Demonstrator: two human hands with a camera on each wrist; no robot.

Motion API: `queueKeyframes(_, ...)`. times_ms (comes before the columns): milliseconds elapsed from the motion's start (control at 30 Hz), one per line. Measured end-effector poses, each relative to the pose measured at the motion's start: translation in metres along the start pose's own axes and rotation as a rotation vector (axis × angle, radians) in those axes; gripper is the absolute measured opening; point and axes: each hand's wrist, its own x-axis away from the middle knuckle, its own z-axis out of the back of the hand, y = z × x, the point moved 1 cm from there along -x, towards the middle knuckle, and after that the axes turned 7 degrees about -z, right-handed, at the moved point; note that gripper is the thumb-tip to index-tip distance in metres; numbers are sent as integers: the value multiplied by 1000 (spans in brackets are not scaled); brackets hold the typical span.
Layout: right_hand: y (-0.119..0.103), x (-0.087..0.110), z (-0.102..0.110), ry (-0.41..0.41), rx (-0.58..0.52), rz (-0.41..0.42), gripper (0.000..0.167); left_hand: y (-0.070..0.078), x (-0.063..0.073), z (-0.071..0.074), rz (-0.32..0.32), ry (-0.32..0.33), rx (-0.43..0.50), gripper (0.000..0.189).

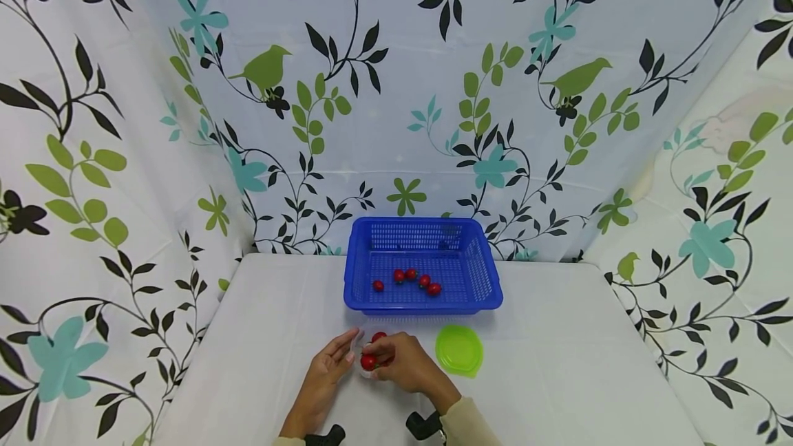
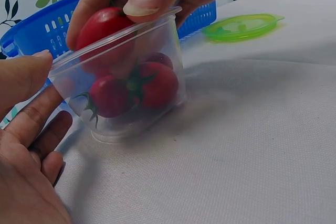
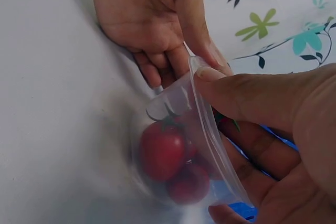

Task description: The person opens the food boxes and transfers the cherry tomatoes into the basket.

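A small clear plastic container (image 2: 123,131) holds several cherry tomatoes (image 2: 157,85), some with green stems, and stands on the white cloth. At its side, my left hand (image 1: 327,372) pinches the rim with the thumb and a finger. My right hand (image 1: 404,362) reaches in from the other side. Between its thumb and fingers it grips a cherry tomato (image 2: 102,31) at the container's mouth, partly below the rim. In the right wrist view, the right thumb (image 3: 247,94) lies across the rim and the held tomato is mostly hidden.
Behind the hands stands a blue plastic basket (image 1: 423,310) with several more cherry tomatoes (image 1: 411,274) on its floor. A bright green lid (image 1: 459,351) lies right of the right hand. Patterned curtains (image 1: 396,109) enclose the white-covered table (image 1: 557,363) at the back and sides.
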Motion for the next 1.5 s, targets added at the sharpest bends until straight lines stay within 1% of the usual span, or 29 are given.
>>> queueKeyframes(267,3,0,0,33,-24,10,39,1,-1,0,17,2,-8,52)
queueKeyframes(367,2,1,1,57,-37,12,37,1,-1,1,23,-1,-18,52)
queueKeyframes(500,0,2,4,98,-42,16,33,2,-1,1,14,-10,-31,53)
queueKeyframes(767,-7,5,17,170,-2,30,30,5,0,2,26,4,-31,52)
queueKeyframes(1033,-16,5,27,173,-30,46,29,4,0,1,31,9,-16,51)
queueKeyframes(1300,-29,3,38,167,-124,23,27,3,-1,1,41,16,-30,52)
queueKeyframes(1433,-34,2,44,175,-135,24,29,3,-1,0,42,19,-29,52)
queueKeyframes(1500,-37,1,47,183,-136,38,29,3,-2,0,44,23,-31,53)
